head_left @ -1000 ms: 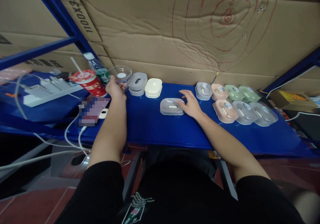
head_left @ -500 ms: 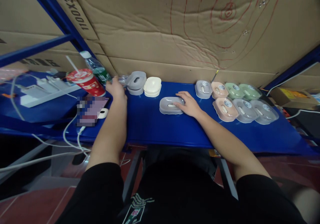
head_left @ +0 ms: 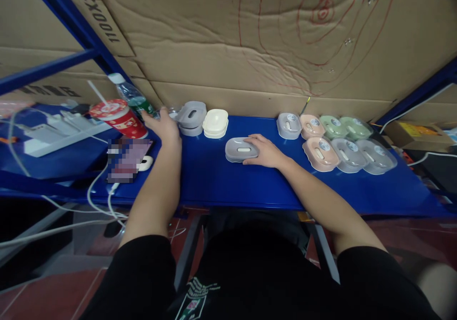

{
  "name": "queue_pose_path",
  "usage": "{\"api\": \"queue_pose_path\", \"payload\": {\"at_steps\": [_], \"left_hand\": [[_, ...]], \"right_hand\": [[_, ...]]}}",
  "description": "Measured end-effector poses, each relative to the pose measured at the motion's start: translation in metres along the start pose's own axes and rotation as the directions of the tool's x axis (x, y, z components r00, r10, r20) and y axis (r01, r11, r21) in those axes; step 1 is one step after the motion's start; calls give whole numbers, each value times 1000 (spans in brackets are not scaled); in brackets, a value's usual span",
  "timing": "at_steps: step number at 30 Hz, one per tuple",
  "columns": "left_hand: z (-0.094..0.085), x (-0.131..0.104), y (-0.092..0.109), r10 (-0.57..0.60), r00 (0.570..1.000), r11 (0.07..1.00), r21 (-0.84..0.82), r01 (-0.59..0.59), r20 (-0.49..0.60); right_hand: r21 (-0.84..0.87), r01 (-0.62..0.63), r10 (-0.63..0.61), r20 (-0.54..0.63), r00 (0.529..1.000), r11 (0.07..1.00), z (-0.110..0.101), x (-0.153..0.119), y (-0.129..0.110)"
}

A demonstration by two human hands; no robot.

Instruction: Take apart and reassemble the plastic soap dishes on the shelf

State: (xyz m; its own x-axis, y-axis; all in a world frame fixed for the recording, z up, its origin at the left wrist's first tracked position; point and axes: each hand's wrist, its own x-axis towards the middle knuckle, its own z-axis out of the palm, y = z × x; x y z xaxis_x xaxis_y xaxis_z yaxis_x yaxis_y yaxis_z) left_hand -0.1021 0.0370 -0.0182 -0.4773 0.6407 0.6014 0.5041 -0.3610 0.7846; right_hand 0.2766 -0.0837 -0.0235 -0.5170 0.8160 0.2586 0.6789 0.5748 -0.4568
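My right hand (head_left: 267, 151) grips the right end of a grey soap box (head_left: 236, 155), thumb at the near side and fingers at the far side. The box has a see-through lid with a white bar in its middle, and sits on the blue table. Further left, my left hand (head_left: 164, 125) is open, thumb and fingers apart, close to some clear plastic pieces (head_left: 173, 113) and a water bottle (head_left: 134, 98). Just right of that hand are stacked grey box parts (head_left: 192, 117) and stacked cream box parts (head_left: 215, 123).
Closed soap boxes in grey, pink (head_left: 320, 154) and green (head_left: 332, 127) stand in rows at the right. A red paper cup (head_left: 123, 119) with a straw, a phone (head_left: 130, 160) and a white power strip (head_left: 67, 132) lie leftward. Cardboard (head_left: 200, 48) walls the back.
My right hand has closed round the box's end, its thumb moving from the lid to the near side. My left hand's thumb and fingers have spread apart.
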Motion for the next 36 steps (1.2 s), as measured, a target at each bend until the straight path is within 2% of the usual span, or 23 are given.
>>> {"api": "queue_pose_path", "payload": {"at_steps": [1,2,3,4,5,6,7,8,9,10,11,12,15,19,22,24,26,29,31,33,36], "left_hand": [[3,-7,9,-38,984,999,10,41,-174],[6,-15,21,-30,972,999,8,33,-234],[9,-25,34,32,986,999,-1,-32,-165],[12,-36,47,116,993,993,-16,-117,-26],[15,-47,60,207,965,978,-37,-204,161],[16,-59,73,285,885,957,-61,-283,368],[16,-70,84,336,758,933,-90,-347,559],[16,-79,93,350,618,915,-115,-387,704],[16,-87,101,332,503,907,-124,-402,798],[16,-94,107,297,431,909,-115,-400,852],[15,-98,111,260,395,916,-96,-389,881],[15,-101,113,226,386,925,-74,-372,894],[15,-101,115,185,397,943,-49,-330,899],[12,-97,113,191,428,949,-55,-309,883],[11,-97,113,208,431,949,-75,-305,878],[12,-97,112,213,430,954,-92,-284,877],[14,-97,111,202,447,965,-99,-242,872],[19,-97,108,174,495,984,-128,-126,851],[22,-97,108,166,506,980,-197,7,847],[23,-96,110,164,477,954,-261,144,863],[20,-93,114,121,429,917,-266,296,895]], "right_hand": [[14,5,-5,-27,1000,1000,1,0,0],[31,12,-10,-57,998,999,1,1,0],[50,19,-14,-91,996,999,2,1,0],[72,25,-16,-126,992,997,2,1,0],[93,31,-15,-161,987,995,1,1,0],[113,35,-12,-196,981,993,1,1,1],[130,36,-5,-230,973,991,0,1,2],[145,34,6,-261,965,989,0,0,3],[159,30,18,-289,957,987,-1,0,4],[173,25,31,-311,950,985,-1,0,4],[187,21,42,-329,944,982,-2,1,5],[203,20,51,-341,939,979,-1,1,5],[254,33,65,-368,927,967,0,3,4],[345,0,136,-370,919,939,0,5,4],[405,-49,197,-334,922,913,-1,5,6],[409,-65,212,-326,921,910,-2,5,7],[374,-66,209,-356,911,925,-3,5,7],[256,-39,151,-436,887,966,-6,2,5],[176,-24,105,-464,879,984,-9,-1,2],[114,-20,72,-472,878,993,-12,-4,-2],[45,3,19,-480,877,999,-13,-6,-7]]}}
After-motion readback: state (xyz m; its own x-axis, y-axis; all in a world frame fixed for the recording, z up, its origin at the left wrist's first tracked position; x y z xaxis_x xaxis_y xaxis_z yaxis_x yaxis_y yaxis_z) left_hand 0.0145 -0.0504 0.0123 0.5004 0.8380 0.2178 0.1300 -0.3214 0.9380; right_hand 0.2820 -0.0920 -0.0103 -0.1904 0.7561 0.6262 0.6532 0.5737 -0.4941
